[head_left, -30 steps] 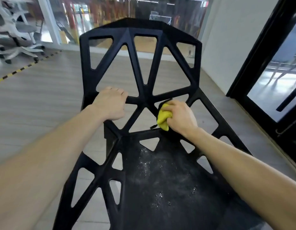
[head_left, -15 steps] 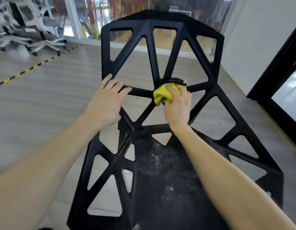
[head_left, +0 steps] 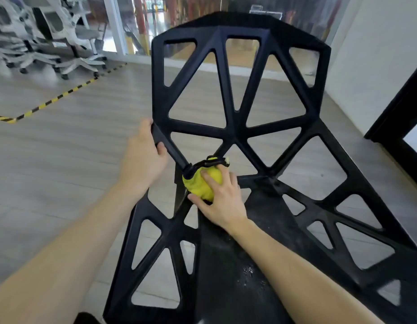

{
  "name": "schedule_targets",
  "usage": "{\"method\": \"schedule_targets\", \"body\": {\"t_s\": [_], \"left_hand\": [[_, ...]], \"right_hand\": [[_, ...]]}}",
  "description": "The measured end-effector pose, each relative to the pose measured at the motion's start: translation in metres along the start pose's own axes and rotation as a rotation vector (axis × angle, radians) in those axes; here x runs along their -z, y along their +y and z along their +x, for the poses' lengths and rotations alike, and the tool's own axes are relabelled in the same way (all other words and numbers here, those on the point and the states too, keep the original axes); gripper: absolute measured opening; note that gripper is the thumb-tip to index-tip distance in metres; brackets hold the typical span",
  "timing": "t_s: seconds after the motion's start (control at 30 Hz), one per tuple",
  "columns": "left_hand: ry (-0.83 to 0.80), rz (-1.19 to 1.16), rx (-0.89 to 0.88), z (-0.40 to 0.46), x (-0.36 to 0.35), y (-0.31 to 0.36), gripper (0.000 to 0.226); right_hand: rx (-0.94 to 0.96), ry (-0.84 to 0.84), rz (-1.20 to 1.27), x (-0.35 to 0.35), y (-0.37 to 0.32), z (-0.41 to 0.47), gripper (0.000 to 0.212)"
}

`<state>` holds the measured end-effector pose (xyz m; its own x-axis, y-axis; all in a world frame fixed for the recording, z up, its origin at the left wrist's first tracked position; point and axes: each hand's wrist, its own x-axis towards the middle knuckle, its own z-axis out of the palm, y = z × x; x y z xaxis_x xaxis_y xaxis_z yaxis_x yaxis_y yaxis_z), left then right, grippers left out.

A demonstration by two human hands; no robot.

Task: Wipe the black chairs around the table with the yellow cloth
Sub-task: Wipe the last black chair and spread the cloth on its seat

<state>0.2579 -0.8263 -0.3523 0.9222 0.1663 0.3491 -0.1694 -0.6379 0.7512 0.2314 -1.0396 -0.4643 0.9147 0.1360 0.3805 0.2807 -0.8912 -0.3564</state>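
Pale wood-look plank flooring (head_left: 62, 146) runs under everything; the right hand (head_left: 220, 199) clutches the bunched yellow cloth (head_left: 200, 183), fingers curled over it, pressing it where a diagonal strut meets the seat's back-left corner; the left hand (head_left: 143, 157) grips that same strut just above, thumb wrapped round its front; both belong to the black openwork plastic chair (head_left: 240, 127) with triangular cut-outs; white specks dot its seat; white swivel office chairs (head_left: 51, 36) stand far left beyond yellow-black floor tape (head_left: 62, 95).

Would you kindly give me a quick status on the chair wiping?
Left hand grips black chair frame. Right hand presses yellow cloth on lower strut. Nothing in the way.
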Motion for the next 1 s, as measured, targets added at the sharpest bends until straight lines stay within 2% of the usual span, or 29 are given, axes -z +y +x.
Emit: {"method": "schedule_targets", "body": {"t_s": [0.1, 0.2, 0.27, 0.37, 0.43, 0.5, 0.53, 0.63, 0.67, 0.73, 0.8, 0.87, 0.9, 0.93, 1.0], "left_hand": [[0.019, -0.082, 0.011, -0.002, 0.003, 0.004, 0.047], [0.023, -0.167, 0.064, -0.005, 0.007, 0.006, 0.048], [0.020, -0.201, 0.080, -0.002, 0.007, 0.000, 0.045], [-0.044, -0.204, 0.080, -0.009, 0.010, -0.005, 0.055], [-0.117, -0.209, 0.070, -0.017, 0.011, -0.006, 0.077], [-0.139, -0.209, 0.089, -0.019, 0.010, -0.006, 0.085], [-0.137, -0.223, 0.111, -0.019, 0.009, -0.005, 0.083], [-0.151, -0.271, 0.175, -0.024, 0.010, -0.002, 0.076], [-0.161, -0.261, 0.179, -0.028, 0.011, -0.002, 0.078], [-0.196, -0.247, 0.173, -0.040, 0.011, -0.008, 0.087], [-0.210, -0.275, 0.190, -0.049, 0.013, -0.012, 0.096], [-0.197, -0.267, 0.194, -0.045, 0.012, -0.011, 0.101], [-0.201, -0.251, 0.189, -0.040, 0.011, -0.010, 0.103], [-0.209, -0.230, 0.179, -0.031, 0.008, -0.009, 0.102], [-0.207, -0.183, 0.172, -0.013, 0.006, -0.004, 0.098]], "right_hand": [[-0.041, 0.083, 0.134, 0.008, 0.004, 0.017, 0.032], [-0.002, 0.258, 0.344, 0.050, -0.036, 0.058, 0.029], [0.154, 0.391, 0.342, 0.064, -0.074, 0.091, 0.030], [0.277, 0.322, 0.216, 0.043, -0.093, 0.098, 0.036], [0.268, 0.169, 0.153, 0.025, -0.061, 0.070, 0.038], [0.223, -0.010, 0.124, 0.028, -0.021, 0.042, 0.035], [0.184, -0.004, 0.155, 0.036, -0.017, 0.046, 0.033], [0.159, 0.306, 0.291, 0.057, -0.071, 0.094, 0.026], [0.173, 0.342, 0.307, 0.058, -0.092, 0.103, 0.026], [0.196, 0.304, 0.290, 0.039, -0.095, 0.093, 0.031], [0.183, 0.152, 0.233, 0.017, -0.056, 0.050, 0.037], [0.177, 0.003, 0.205, 0.023, -0.018, 0.018, 0.035], [0.168, -0.002, 0.220, 0.032, -0.014, 0.024, 0.032], [0.147, 0.056, 0.259, 0.045, -0.024, 0.042, 0.029], [0.132, 0.305, 0.356, 0.064, -0.060, 0.093, 0.027]]}}
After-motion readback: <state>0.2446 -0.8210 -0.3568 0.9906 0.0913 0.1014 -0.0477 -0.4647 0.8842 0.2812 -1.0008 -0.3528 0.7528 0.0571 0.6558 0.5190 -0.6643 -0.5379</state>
